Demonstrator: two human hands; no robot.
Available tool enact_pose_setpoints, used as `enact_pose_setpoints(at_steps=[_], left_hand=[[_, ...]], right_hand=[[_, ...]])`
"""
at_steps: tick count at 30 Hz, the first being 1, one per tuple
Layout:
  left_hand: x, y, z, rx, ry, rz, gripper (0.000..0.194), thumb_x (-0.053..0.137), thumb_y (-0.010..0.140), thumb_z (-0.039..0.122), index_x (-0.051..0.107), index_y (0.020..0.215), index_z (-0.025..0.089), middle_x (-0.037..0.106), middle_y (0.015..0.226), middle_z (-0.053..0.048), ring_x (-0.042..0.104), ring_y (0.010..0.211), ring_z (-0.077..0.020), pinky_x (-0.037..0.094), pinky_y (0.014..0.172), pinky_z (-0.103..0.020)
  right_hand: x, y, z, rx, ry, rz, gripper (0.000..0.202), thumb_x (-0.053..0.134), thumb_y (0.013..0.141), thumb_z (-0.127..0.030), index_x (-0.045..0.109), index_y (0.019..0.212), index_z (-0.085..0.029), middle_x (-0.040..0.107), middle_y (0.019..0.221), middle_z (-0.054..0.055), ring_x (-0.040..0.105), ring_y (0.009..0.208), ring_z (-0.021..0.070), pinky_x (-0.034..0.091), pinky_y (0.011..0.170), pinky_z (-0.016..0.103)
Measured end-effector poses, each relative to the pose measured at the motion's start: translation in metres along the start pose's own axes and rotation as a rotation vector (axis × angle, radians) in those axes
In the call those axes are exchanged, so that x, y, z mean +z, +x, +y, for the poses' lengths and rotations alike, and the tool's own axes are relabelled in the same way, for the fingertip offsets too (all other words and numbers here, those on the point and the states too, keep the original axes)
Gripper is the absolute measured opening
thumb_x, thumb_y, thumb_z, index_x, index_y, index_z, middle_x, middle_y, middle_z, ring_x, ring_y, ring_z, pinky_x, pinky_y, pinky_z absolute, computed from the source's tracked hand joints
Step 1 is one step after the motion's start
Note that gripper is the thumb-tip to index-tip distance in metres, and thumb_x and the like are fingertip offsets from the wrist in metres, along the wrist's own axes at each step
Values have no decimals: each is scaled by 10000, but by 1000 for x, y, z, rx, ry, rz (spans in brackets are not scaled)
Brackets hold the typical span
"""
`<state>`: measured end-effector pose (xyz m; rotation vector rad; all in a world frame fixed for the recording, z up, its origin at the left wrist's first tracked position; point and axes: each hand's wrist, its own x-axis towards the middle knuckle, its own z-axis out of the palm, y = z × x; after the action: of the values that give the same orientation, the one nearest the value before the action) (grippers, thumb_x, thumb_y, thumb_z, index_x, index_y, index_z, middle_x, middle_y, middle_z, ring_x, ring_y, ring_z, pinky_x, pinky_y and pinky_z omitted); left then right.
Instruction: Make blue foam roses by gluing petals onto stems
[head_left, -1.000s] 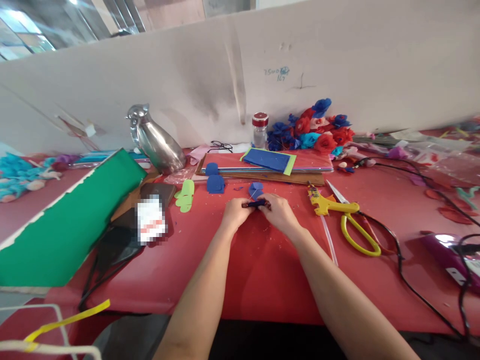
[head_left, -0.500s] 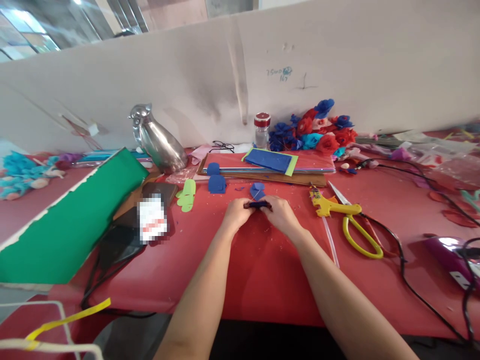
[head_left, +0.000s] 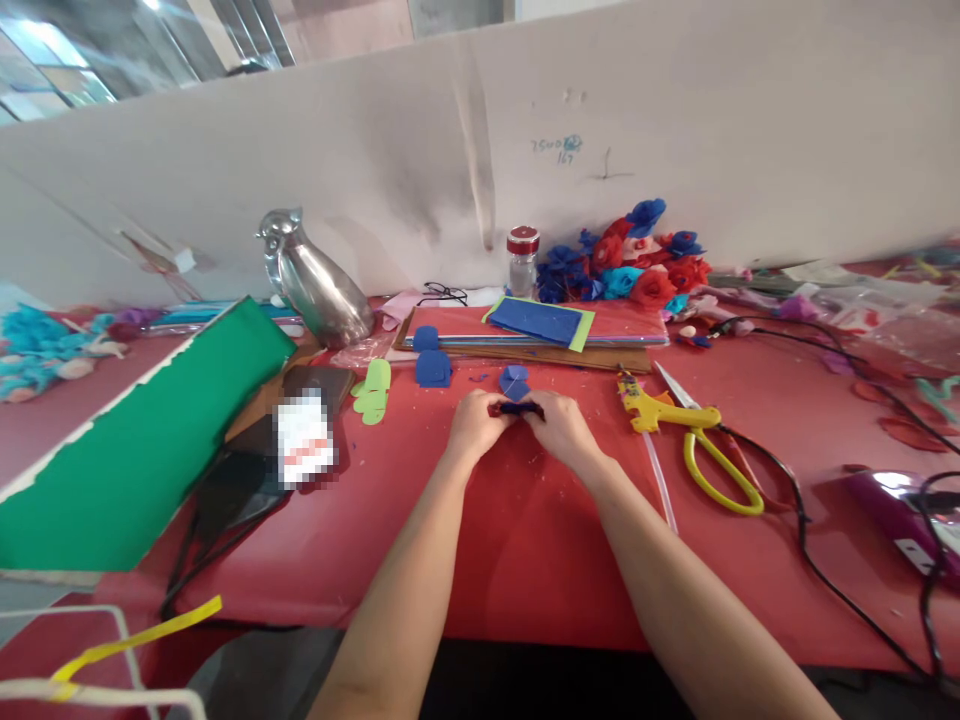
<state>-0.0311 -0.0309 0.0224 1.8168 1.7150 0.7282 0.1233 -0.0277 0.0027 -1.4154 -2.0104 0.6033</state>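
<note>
A small dark blue piece (head_left: 519, 408) is pinched between my two hands above the red table (head_left: 540, 560). My left hand (head_left: 480, 425) grips its left end and my right hand (head_left: 559, 425) its right end, fingers closed on both sides. Just beyond my fingertips lie cut blue paper petals (head_left: 514, 381). A stack of blue petals (head_left: 433, 368) sits further left, beside light green petals (head_left: 373, 392). The fingertips are partly hidden, and the exact shape of the held piece is too small to tell.
Yellow-handled scissors (head_left: 718, 470) and a yellow glue gun (head_left: 656, 410) lie right. Behind are paper sheets (head_left: 465, 325), a jar (head_left: 523, 265), paper flowers (head_left: 652, 285) and a metal jug (head_left: 319, 285). Green board (head_left: 150, 440) lies left; a black cable (head_left: 806, 550) runs along the right.
Both hands stay nearly in place on the blue piece, with only slight movement of the fingers. The camera view has shifted a little.
</note>
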Motion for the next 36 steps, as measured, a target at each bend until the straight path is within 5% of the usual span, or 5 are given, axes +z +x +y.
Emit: enact_pose_setpoints(at_steps=[10,14,20,29,36], left_hand=[[-2,2,1,7,-292,-45,140,646,650,270,709,704,158,618,607,6,521,612,-143,341,590,-241],[-8,-3,12,-110,-533,-57,178,686,614,303,702,716,159,634,634,-4,525,625,-143,357,623,-255],[-9,-6,23,-209,-651,-24,176,716,584,288,703,708,163,680,704,-36,563,687,-157,386,696,-273],[-2,-8,23,-201,-664,-38,233,716,562,298,708,753,165,704,747,-39,578,716,-169,401,710,-281],[2,-6,21,-257,-737,-108,255,740,550,297,684,752,151,564,527,21,421,498,-83,306,533,-232]], right_hand=[[-19,-3,-23,123,-12,-32,222,550,737,-97,627,923,-189,660,775,28,610,708,165,422,643,241],[-68,-37,-22,121,-189,125,291,583,749,-177,595,1040,-173,665,968,95,616,729,179,444,676,284],[-146,-132,30,375,-437,286,175,497,814,-304,644,832,-211,684,772,50,619,657,199,450,642,310],[-123,-141,68,426,-719,146,224,410,869,-201,622,931,-164,631,900,119,624,757,218,439,673,309],[-148,-126,86,523,-683,-81,131,516,780,-175,553,905,-158,642,743,77,616,658,200,344,542,257]])
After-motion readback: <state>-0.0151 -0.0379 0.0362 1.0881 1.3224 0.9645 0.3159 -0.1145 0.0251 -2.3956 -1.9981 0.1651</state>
